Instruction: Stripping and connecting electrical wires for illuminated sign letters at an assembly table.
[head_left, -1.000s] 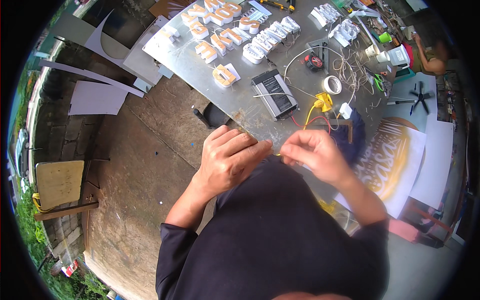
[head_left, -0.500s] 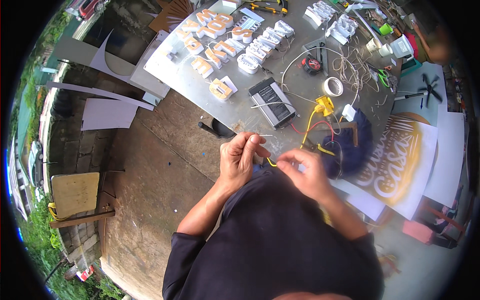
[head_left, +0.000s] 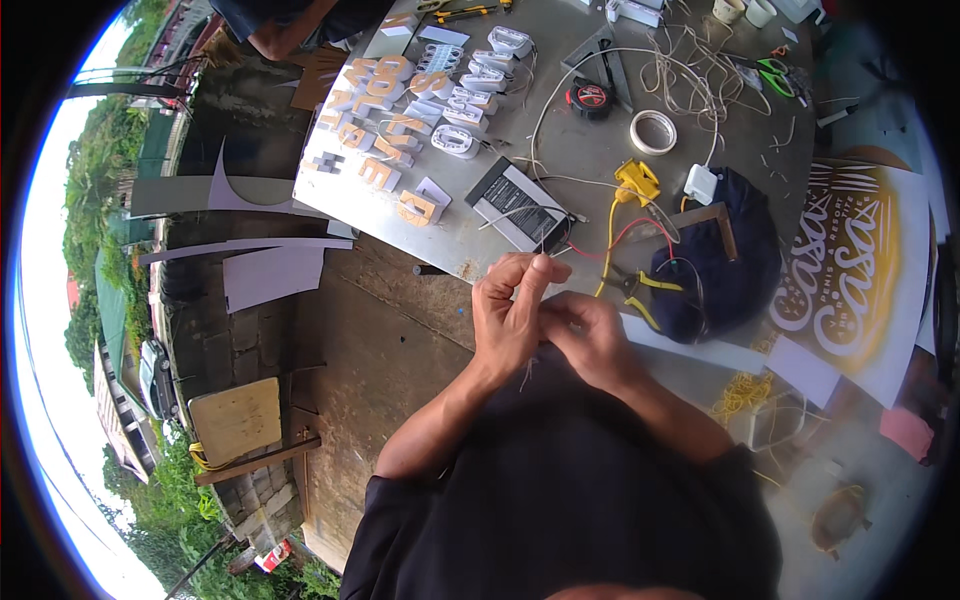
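My left hand [head_left: 512, 305] is closed in a pinch on a thin pale wire [head_left: 543, 242], whose tip pokes up above the thumb. Fine strands [head_left: 527, 376] hang down below that hand. Right beside it, my right hand [head_left: 592, 338] has its fingers and thumb pressed together close to the left palm; whatever they hold is hidden. Just beyond the hands, a dark power supply box [head_left: 517, 207] with a printed label lies on the metal table [head_left: 585, 232]. Pliers with yellow handles [head_left: 648, 296] rest to the right of my hands, against a dark blue cloth [head_left: 735, 270].
Several channel letters [head_left: 458, 140] stand at the table's far left. A yellow socket [head_left: 636, 182], white adapter [head_left: 702, 183], tape roll [head_left: 653, 132], tape measure [head_left: 588, 97] and tangled cable [head_left: 690, 90] lie beyond. Green-handled scissors [head_left: 776, 78] sit far right. Another person's arm [head_left: 285, 35] shows at the top left.
My hands have come together, and the yellow wire seen between them is now out of sight. The view has turned, bringing another person's arm in at the top left.
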